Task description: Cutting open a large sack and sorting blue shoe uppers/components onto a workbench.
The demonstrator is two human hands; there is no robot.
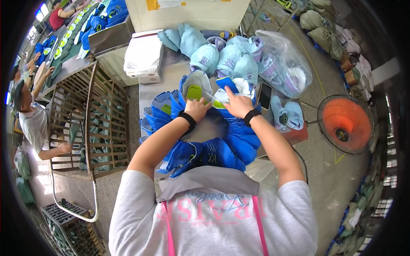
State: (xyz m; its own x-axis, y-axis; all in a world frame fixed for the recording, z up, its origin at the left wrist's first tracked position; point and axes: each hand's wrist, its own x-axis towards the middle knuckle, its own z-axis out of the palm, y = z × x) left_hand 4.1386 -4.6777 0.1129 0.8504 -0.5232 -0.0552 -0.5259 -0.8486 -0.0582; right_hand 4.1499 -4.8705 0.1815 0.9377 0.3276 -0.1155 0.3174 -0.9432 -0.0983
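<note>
My left hand (197, 109) is at the near end of a grey-lined shoe upper (199, 81) with a yellow-green patch inside; its fingers curl onto that edge. Beside it, my right hand (238, 104) is on another shoe upper, white-lined with a blue and yellow tongue (227, 84). The right index finger stretches up against this tongue, while the other fingers are partly hidden. A thin pale strip shows between the two hands. Bright blue shoe uppers (242, 138) stand packed in a curve around my forearms, along the table's near side.
Light blue shoe uppers (205, 57) crowd the table's back, beside a white paper stack (143, 55). A phone (265, 95) and a filled plastic bag (286, 64) lie right. An orange fan (346, 123) stands farther right. Left is a slatted metal cart (89, 123), with a co-worker (32, 119) beyond.
</note>
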